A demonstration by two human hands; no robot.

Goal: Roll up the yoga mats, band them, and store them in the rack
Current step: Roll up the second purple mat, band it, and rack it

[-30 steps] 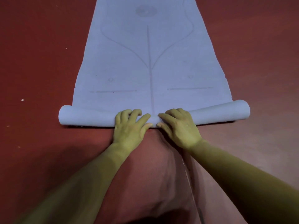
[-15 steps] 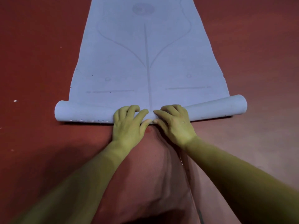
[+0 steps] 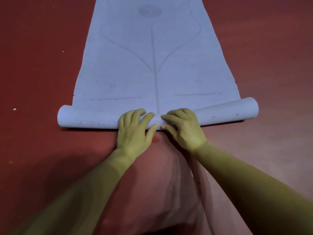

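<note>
A pale blue yoga mat [image 3: 155,65] lies flat on the red floor and stretches away from me, printed with faint alignment lines. Its near end is wound into a roll [image 3: 88,118] that spans the mat's width, the right end sitting a little farther away than the left. My left hand [image 3: 133,131] and my right hand [image 3: 183,128] press side by side on the middle of the roll, fingers curled over its top, thumbs nearly touching. No band and no rack are in view.
Red floor [image 3: 37,73] surrounds the mat on both sides, with a few small white specks at the left. My knee in reddish cloth [image 3: 152,175] sits just behind the roll, between my forearms.
The roll has moved slightly farther away from me along the mat, with both hands staying on its middle. The view has shifted a little with it.
</note>
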